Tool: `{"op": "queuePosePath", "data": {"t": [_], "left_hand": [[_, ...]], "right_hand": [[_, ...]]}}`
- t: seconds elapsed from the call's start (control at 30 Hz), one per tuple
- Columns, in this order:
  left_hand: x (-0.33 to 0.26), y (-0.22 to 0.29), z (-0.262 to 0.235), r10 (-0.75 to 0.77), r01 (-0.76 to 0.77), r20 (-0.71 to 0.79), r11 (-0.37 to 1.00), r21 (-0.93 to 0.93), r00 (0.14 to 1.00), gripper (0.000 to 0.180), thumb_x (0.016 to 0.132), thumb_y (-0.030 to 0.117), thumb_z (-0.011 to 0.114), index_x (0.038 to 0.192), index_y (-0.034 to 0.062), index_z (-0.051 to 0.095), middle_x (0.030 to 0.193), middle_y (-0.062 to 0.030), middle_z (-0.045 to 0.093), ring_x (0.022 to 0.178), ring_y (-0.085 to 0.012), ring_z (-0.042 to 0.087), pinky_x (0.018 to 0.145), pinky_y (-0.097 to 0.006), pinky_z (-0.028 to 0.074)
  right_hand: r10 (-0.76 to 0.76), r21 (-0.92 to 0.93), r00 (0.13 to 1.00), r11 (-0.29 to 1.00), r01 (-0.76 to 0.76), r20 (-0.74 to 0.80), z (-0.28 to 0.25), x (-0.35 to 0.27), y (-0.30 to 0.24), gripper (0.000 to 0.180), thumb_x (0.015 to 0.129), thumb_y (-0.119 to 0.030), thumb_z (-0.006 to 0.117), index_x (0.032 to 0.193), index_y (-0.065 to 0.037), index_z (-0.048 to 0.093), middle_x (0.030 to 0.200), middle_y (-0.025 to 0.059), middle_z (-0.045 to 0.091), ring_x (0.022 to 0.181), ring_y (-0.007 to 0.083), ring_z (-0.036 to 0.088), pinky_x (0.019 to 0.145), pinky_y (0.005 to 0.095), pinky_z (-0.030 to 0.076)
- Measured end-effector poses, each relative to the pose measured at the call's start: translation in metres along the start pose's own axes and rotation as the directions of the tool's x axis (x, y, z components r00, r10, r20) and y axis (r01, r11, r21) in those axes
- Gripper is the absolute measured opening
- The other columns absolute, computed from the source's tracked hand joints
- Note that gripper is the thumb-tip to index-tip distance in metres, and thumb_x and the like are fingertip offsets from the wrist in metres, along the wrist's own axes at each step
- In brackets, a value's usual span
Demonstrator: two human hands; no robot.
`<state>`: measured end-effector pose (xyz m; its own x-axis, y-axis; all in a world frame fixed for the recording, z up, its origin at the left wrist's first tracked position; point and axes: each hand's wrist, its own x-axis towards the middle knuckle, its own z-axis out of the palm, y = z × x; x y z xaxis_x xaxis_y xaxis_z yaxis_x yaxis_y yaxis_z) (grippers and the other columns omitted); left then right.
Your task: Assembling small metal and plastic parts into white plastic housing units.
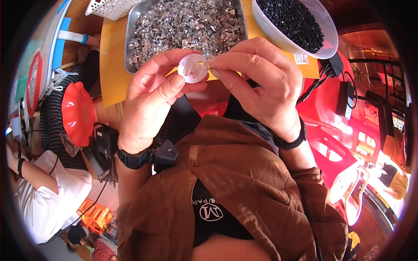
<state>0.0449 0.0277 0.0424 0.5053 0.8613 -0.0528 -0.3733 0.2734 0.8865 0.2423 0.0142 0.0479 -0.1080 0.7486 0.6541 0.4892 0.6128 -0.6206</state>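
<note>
A round white plastic disc (192, 75) with small slots and raised ribs is held by its edge between the thumb and fingers of my left hand (152, 87). My right hand (261, 74) pinches a tiny shiny metal piece (206, 65) against the disc's right side. The fingertips partly cover that piece, so its exact shape is hard to make out. Just beyond both hands stands a metal tray (127, 52) heaped with small silvery metal parts (187, 30). A translucent plastic bowl (328, 43) full of small black parts (291, 24) is at the far right.
A yellow tabletop (114, 82) lies under the tray. At its back left is a white perforated basket (109, 8). A red wavy-edged dish (78, 114) stands left. Red plastic stools (322, 152) are at right. Another person in a white shirt (48, 195) is at lower left.
</note>
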Motion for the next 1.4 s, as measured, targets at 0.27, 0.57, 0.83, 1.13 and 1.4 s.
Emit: {"op": "queuePosePath", "data": {"t": [0.27, 0.57, 0.83, 1.13, 1.4], "left_hand": [[-0.005, 0.001, 0.007, 0.037, -0.037, -0.011, 0.999, -0.027, 0.999, 0.032, 0.088, 0.004, 0.057, 0.118, -0.0044, 0.051, 0.112, -0.0147, 0.059, 0.096, -0.0206, 0.062, 0.087, -0.033, 0.051], [-0.006, 0.002, 0.014, 0.056, -0.058, -0.039, 0.998, -0.037, 0.998, 0.033, 0.086, 0.002, 0.059, 0.117, -0.0050, 0.051, 0.112, -0.0150, 0.060, 0.098, -0.0214, 0.061, 0.087, -0.033, 0.051], [-0.007, 0.004, 0.015, 0.036, -0.036, -0.006, 0.999, -0.021, 0.999, 0.034, 0.086, 0.003, 0.060, 0.118, -0.0052, 0.050, 0.112, -0.0160, 0.060, 0.099, -0.0230, 0.061, 0.085, -0.037, 0.053], [-0.009, 0.002, 0.017, 0.094, -0.094, -0.037, 0.996, 0.000, 0.995, 0.034, 0.085, -0.001, 0.059, 0.117, -0.0050, 0.050, 0.117, -0.0172, 0.056, 0.100, -0.0245, 0.061, 0.083, -0.038, 0.055], [-0.011, -0.002, 0.016, 0.137, -0.135, -0.035, 0.989, 0.060, 0.990, 0.034, 0.084, -0.003, 0.060, 0.116, -0.0051, 0.051, 0.118, -0.0167, 0.056, 0.102, -0.0228, 0.060, 0.091, -0.034, 0.049]], "right_hand": [[-0.182, -0.079, 0.983, 0.980, 0.182, 0.018, 0.000, -0.002, -0.005, 0.022, 0.060, 0.002, 0.075, 0.079, -0.005, 0.067, 0.075, 0.0064, 0.061, 0.062, 0.0178, 0.061, 0.053, 0.0271, 0.048], [-0.199, -0.164, 0.980, 0.966, 0.198, 0.012, 0.002, -0.006, -0.011, 0.023, 0.058, 0.000, 0.075, 0.077, -0.007, 0.066, 0.072, 0.0046, 0.059, 0.060, 0.0182, 0.059, 0.051, 0.0276, 0.048], [-0.293, -0.310, 0.956, 0.912, 0.269, -0.032, 0.009, -0.010, -0.010, 0.019, 0.059, -0.005, 0.068, 0.074, -0.010, 0.058, 0.068, 0.0001, 0.047, 0.054, 0.0156, 0.051, 0.043, 0.0275, 0.042], [-0.249, -0.285, 0.968, 0.930, 0.231, -0.028, 0.009, -0.012, -0.013, 0.022, 0.060, -0.006, 0.069, 0.079, -0.010, 0.061, 0.067, -0.0003, 0.049, 0.052, 0.0149, 0.053, 0.041, 0.0275, 0.043], [0.088, 0.028, 0.993, 0.996, -0.086, -0.084, 0.006, -0.018, -0.025, 0.017, 0.065, 0.001, 0.075, 0.078, -0.007, 0.067, 0.070, 0.0012, 0.058, 0.046, 0.0056, 0.044, 0.040, 0.0199, 0.034]]}}
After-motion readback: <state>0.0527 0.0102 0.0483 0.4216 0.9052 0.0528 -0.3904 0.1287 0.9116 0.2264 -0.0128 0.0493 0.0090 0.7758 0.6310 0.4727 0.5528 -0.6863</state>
